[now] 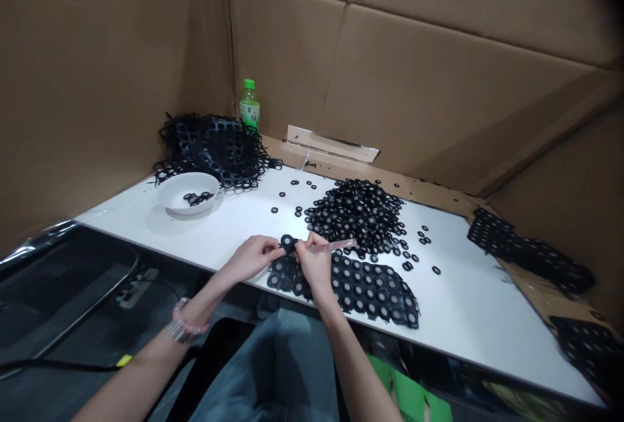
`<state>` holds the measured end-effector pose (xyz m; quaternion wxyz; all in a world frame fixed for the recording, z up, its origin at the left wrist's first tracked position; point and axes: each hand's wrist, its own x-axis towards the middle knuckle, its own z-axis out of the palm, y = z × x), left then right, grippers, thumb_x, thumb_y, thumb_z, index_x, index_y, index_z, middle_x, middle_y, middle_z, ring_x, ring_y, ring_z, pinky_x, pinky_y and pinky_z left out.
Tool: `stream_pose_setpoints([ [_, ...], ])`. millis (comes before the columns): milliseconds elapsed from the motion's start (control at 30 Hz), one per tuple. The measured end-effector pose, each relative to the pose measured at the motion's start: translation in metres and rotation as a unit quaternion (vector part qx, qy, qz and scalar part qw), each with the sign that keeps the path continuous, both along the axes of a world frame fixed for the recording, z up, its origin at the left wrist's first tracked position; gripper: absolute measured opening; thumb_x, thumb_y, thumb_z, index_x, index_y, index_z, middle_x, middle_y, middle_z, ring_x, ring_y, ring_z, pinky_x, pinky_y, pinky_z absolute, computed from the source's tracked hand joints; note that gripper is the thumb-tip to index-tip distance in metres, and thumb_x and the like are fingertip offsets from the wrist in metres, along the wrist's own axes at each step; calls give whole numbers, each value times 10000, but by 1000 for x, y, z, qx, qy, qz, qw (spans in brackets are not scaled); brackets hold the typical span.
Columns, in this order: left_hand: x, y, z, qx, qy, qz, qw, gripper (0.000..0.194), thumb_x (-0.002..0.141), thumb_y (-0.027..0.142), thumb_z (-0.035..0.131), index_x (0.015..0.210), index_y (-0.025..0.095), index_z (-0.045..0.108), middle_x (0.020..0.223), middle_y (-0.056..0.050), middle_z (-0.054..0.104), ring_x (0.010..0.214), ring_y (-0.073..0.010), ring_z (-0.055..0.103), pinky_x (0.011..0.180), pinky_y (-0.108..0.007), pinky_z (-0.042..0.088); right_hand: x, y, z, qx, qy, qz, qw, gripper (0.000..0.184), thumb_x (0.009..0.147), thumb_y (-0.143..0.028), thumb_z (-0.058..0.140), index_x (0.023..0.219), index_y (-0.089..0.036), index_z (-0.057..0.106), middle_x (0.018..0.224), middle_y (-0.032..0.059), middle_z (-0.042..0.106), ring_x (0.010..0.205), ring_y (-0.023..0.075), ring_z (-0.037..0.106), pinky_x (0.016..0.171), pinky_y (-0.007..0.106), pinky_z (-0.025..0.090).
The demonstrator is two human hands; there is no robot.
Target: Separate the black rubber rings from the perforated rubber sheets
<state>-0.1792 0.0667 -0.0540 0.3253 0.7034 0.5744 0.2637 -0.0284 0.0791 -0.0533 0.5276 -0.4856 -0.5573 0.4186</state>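
Note:
A black sheet [375, 289] set with rows of round rings lies along the table's near edge, its left part raised by my hands. My left hand [256, 257] is closed, thumb and fingers pinching the sheet's upper left edge beside a ring [287, 240]. My right hand [316, 266] is closed around a slim pen-like tool [334, 246] with a clear pinkish handle. The handle points right; its working tip is hidden near my fingertips, close to the sheet. Just beyond my right hand lies a heap of loose black rings [358, 214].
A white bowl [170, 194] holding several rings stands at left, before a tangle of black cut-out mesh [209, 149] and a green-capped bottle [249, 110]. More ringed sheets [529, 253] lie at right. Cardboard walls [414, 84] enclose the white table [468, 305].

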Motion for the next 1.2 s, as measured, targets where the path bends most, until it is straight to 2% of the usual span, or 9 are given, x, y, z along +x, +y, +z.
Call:
stream_pose_setpoints([
  [200,-1,-1,0,13,-11,5,1000,308,779,391,487,589,154,538,532,33,460,545,-124,429,531,-210,293,0,0,-2,22,-47,-6,999,261,668,-151,484,487,-228,313,416,-88,342,420,98,358,467,234,286],
  [467,0,1,-2,-12,-161,-27,987,286,761,367,502,584,142,500,553,37,420,535,-105,386,536,-212,304,-6,-3,-1,61,-74,3,995,297,665,-138,501,468,-219,295,443,-83,282,454,100,283,500,268,218],
  [533,1,1,-2,-16,-170,-33,985,287,766,368,497,595,138,502,560,35,418,547,-107,388,542,-213,305,-6,-3,0,58,-59,2,997,297,662,-143,509,461,-217,303,441,-84,282,454,98,279,499,265,224],
  [700,-1,-6,6,-12,-54,-29,998,368,814,437,436,608,143,517,566,27,457,565,-121,405,531,-218,278,2,1,-5,6,29,-17,999,269,687,-188,488,505,-228,295,415,-96,330,388,87,366,416,223,264],
  [800,-2,-13,14,-37,6,-30,999,419,793,507,444,580,149,496,534,34,449,538,-117,395,511,-219,259,6,2,-8,-19,86,-36,996,273,687,-202,490,523,-232,274,413,-107,327,348,76,378,367,201,252],
  [967,-2,-18,22,-61,47,-21,997,439,758,551,462,556,161,454,501,45,416,502,-109,370,480,-218,231,6,2,-10,-31,140,-49,988,286,658,-193,517,517,-228,271,411,-116,302,339,68,377,346,181,238],
  [1067,-1,-19,21,-63,64,-21,996,427,751,540,475,550,166,430,500,46,416,502,-111,375,481,-219,226,6,3,-9,-33,153,-50,986,289,655,-191,513,515,-229,263,404,-118,305,329,66,356,341,180,228],
  [1200,-1,-22,17,-57,42,-47,996,375,783,449,462,544,167,402,506,47,399,512,-113,388,499,-217,240,7,3,-6,-23,144,-50,988,285,663,-189,491,515,-234,252,399,-119,285,327,70,337,347,190,231],
])
